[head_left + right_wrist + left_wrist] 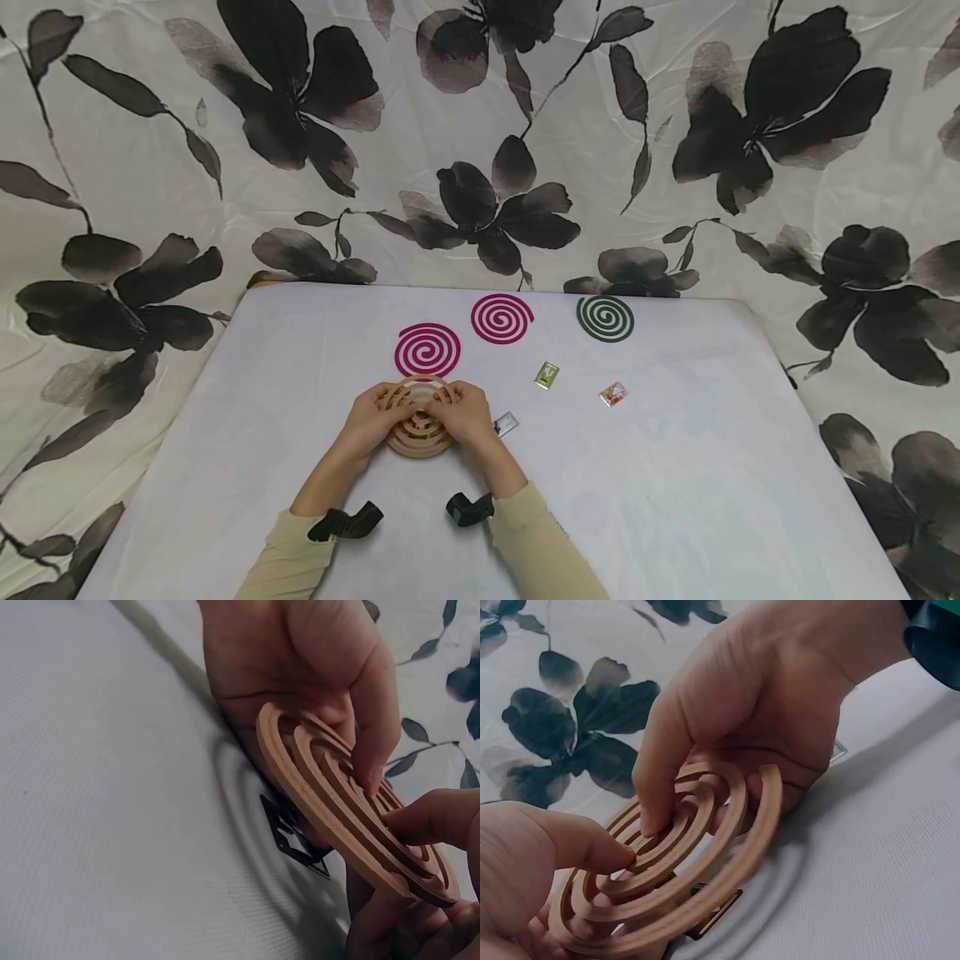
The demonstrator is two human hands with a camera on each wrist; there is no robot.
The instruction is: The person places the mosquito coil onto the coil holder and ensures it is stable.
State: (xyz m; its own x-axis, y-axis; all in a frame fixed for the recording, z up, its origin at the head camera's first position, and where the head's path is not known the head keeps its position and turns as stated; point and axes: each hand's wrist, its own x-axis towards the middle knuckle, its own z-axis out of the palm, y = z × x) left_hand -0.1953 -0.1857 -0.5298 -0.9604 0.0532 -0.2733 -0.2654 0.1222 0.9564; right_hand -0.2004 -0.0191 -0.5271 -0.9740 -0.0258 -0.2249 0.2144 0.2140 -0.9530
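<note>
Both hands hold a tan mosquito coil (417,454), tilted above the white table. My left hand (371,421) grips its left side and my right hand (468,412) its right side. Both thumbs press on the inner rings near the centre, with the other fingers curled beneath, partly hidden by the coil. In the left wrist view the free outer end of the coil (769,806) shows beside the right hand (742,697). Under the coil, in the right wrist view, lies a small dark-framed rectangular piece (279,834).
Two magenta coils (427,351) (502,319) and a dark green coil (605,319) lie farther back. Small flat packets, one green (547,375), one red-orange (612,394) and one silvery (507,424), lie to the right. A flower-printed cloth (420,150) hangs behind the table (675,500).
</note>
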